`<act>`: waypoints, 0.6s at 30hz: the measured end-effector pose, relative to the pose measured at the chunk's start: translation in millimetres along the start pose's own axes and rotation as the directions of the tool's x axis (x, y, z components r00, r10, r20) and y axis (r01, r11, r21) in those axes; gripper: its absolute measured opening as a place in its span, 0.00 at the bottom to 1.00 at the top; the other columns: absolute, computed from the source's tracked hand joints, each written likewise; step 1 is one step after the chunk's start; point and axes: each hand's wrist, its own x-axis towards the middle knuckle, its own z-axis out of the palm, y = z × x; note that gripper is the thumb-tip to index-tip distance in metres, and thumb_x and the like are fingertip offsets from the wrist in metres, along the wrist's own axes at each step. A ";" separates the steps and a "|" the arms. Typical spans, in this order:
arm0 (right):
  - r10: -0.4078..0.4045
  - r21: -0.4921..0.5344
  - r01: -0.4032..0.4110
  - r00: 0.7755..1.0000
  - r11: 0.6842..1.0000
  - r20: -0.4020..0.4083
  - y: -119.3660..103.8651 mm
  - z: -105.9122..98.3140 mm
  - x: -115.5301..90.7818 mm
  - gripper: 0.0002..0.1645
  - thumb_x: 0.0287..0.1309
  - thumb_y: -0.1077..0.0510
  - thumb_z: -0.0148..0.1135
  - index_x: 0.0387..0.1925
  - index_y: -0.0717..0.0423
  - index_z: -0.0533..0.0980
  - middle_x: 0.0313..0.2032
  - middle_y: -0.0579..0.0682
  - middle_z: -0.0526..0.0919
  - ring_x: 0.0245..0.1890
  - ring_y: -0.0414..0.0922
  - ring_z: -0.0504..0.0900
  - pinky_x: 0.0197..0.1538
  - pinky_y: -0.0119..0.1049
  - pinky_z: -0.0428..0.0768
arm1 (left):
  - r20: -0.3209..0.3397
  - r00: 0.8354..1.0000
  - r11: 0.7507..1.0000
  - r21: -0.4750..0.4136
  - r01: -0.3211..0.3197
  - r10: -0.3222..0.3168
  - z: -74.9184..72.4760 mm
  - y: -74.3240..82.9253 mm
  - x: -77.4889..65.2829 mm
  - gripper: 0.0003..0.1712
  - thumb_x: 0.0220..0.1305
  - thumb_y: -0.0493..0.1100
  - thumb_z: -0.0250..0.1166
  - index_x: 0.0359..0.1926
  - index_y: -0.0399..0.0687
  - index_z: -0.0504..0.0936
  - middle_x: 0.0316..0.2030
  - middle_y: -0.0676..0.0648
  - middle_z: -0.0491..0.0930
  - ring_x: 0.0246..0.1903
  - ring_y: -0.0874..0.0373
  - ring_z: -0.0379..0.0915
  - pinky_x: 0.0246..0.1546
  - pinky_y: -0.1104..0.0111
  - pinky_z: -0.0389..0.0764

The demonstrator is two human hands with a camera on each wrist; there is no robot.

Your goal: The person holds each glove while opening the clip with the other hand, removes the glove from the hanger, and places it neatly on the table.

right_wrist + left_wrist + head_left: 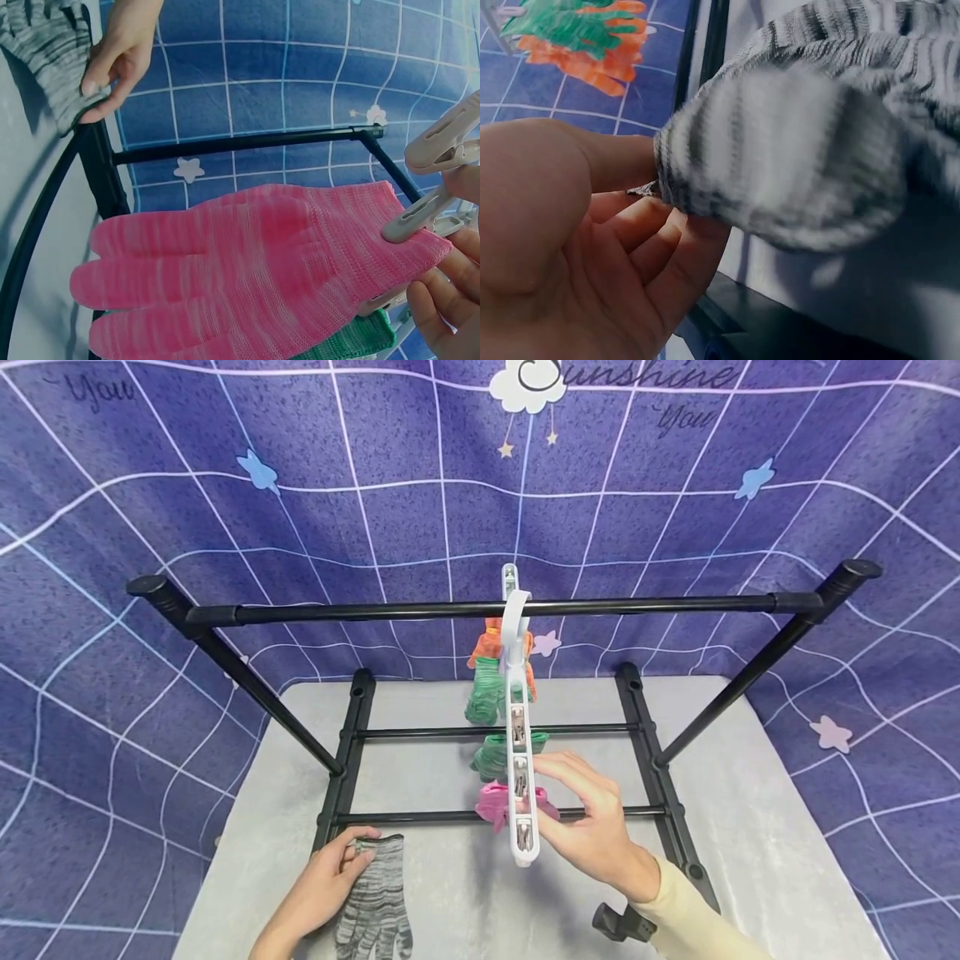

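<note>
My left hand (318, 885) pinches the cuff of a grey-and-black striped knit glove (378, 893), whose fingers hang down in the head view. In the left wrist view, that glove (780, 150) is held between thumb and fingers. A white clip hanger (523, 814) hangs on the rack's top bar. My right hand (596, 827) grips the hanger near its front clips. Beside those fingers, a clip (416, 215) holds the cuff of a pink glove (247, 262) in the right wrist view. The fingertips are partly hidden there.
Green gloves (486, 689) and an orange glove (487, 643) hang farther back on the hanger. A black rack with a top bar (375, 612) stands on a grey surface (450, 893). Behind it hangs a blue-purple gridded cloth (405, 518). A black device (622, 922) is at the right wrist.
</note>
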 end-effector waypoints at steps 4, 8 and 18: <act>-0.002 -0.003 0.002 1.000 1.000 0.000 -0.2 0.8 0.4 0.20 0.69 0.56 0.74 0.56 0.64 0.85 0.45 0.59 0.90 0.46 0.51 0.87 0.60 0.34 0.81 | -0.014 1.000 0.998 0.053 -0.019 0.020 -2.5 -1.0 4.0 0.18 0.78 0.40 0.65 0.65 0.48 0.79 0.20 0.53 0.62 0.17 0.64 0.52 0.22 0.69 0.64; -0.004 -0.002 0.004 1.000 1.000 0.002 -0.4 1.6 0.8 0.20 0.69 0.55 0.74 0.56 0.64 0.84 0.45 0.59 0.90 0.46 0.51 0.87 0.60 0.35 0.81 | -0.018 1.000 0.995 0.100 -0.014 0.015 -5.1 -1.3 7.6 0.18 0.79 0.40 0.65 0.65 0.46 0.79 0.22 0.53 0.64 0.19 0.63 0.57 0.24 0.68 0.66; -0.004 0.009 0.004 1.000 1.000 -0.001 -0.4 2.6 -0.6 0.20 0.67 0.56 0.75 0.55 0.64 0.84 0.46 0.59 0.90 0.46 0.52 0.87 0.60 0.35 0.81 | -0.032 0.999 0.976 0.219 -0.019 0.027 -7.1 -9.0 15.4 0.17 0.80 0.41 0.64 0.64 0.42 0.80 0.26 0.52 0.72 0.23 0.60 0.62 0.28 0.67 0.66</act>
